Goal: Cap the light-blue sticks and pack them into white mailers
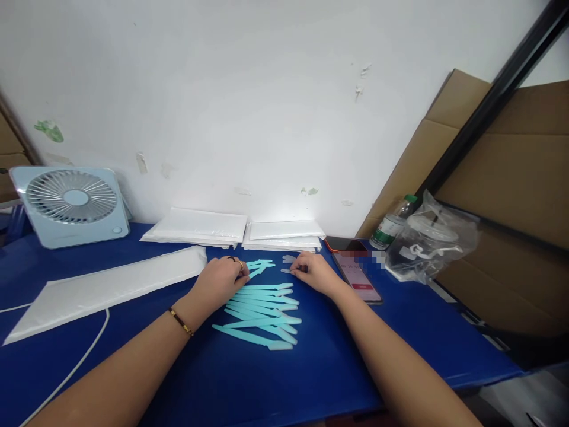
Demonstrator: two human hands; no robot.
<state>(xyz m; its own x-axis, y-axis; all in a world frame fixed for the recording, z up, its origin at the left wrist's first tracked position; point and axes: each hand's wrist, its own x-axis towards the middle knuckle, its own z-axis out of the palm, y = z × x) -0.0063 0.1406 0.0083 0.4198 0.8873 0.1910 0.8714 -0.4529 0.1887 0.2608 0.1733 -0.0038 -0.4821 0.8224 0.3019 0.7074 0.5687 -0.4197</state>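
Several light turquoise plastic razors (262,311) lie in a loose pile on the blue table (311,379). My left hand (222,280) rests on the far end of the pile, its fingers touching one turquoise razor (260,265) that lies apart. My right hand (313,270) is just to the right, its fingertips pinched on a small clear plastic cap (287,271). Another clear cap (288,258) lies just beyond it. A bracelet sits on my left wrist.
A long white padded strip (106,287) lies at left, two stacks of white bags (200,226) against the wall. A small blue fan (71,204) stands far left, with a white cable (75,367). A phone (358,276), bottle (393,222), bagged cup (429,240) and cardboard (502,178) are at right.
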